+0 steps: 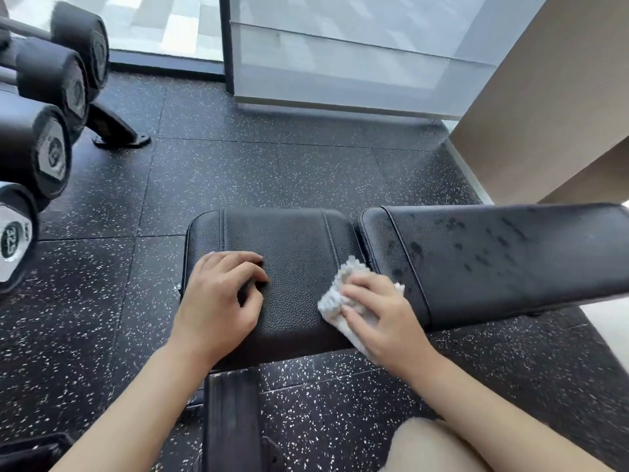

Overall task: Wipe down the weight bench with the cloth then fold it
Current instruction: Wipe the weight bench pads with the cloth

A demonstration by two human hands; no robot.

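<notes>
The black weight bench has a seat pad (292, 243) in the middle and a long back pad (493, 264) stretching right, with dark wet spots on it. My right hand (384, 315) presses a bunched white cloth (335, 303) onto the right edge of the seat pad, near the gap between the pads. My left hand (221, 298) rests on the left part of the seat pad with its fingers curled and nothing in them. Part of the cloth is hidden under my right hand.
A rack of black dumbbells (37, 148) stands at the left, its foot (119, 131) on the speckled rubber floor (238, 165). Glass panels (340, 63) run along the far side, a beige wall (544, 114) at the right. The bench frame (231, 420) and my knee (435, 447) are below.
</notes>
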